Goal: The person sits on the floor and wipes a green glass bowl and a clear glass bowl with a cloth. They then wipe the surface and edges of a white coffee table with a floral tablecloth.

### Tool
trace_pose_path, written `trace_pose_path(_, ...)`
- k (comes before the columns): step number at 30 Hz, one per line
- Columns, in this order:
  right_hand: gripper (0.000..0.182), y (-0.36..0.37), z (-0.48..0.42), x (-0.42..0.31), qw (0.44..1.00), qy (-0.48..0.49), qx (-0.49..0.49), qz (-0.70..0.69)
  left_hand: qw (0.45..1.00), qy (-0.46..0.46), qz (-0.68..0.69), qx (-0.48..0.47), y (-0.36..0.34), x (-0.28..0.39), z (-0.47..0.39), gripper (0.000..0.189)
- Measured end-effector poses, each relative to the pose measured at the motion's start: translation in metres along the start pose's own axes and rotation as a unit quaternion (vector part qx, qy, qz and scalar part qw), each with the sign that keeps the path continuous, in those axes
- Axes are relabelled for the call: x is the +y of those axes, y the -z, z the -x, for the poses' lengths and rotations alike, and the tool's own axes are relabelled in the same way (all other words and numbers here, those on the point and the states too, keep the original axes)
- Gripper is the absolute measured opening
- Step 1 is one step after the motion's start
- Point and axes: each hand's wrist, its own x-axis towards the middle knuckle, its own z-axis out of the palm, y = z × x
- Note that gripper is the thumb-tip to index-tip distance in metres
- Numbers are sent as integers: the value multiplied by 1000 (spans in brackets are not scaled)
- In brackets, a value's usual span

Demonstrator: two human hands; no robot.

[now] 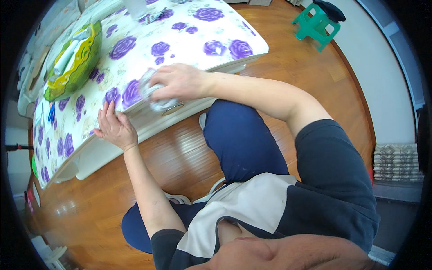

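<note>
My right hand (180, 82) grips a bunched grey-white cloth (151, 88) at the front edge of a low table. Part of the cloth hangs over that edge, near an oval metal-rimmed fitting (173, 109) on the table's side; the hand and cloth look slightly blurred. A white table cover printed with purple roses (141, 64) lies over the tabletop. To the left, my left hand (116, 128) rests on the table's edge with its fingers apart, holding nothing.
On the table stand a green and yellow leaf-shaped basket (86, 64) with white tubes (65, 57) in it, blue-handled scissors (51, 113) and a translucent container (136, 8). A green plastic stool (317, 25) bearing a dark item (329, 10) is at the upper right, beside the wall.
</note>
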Motion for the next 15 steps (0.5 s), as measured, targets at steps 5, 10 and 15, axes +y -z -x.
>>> trace_pose_path(5,24,35,67,19,998,-13,-14,68,1000,8,-10,6,0,-4,4,35)
trace_pose_path(10,25,61,102,21,984,-102,-54,136,1000,26,1,-1,3,-1,1,34)
trace_pose_path(15,35,61,61,-7,951,-303,11,-54,993,62,84,49,11,17,-2,39)
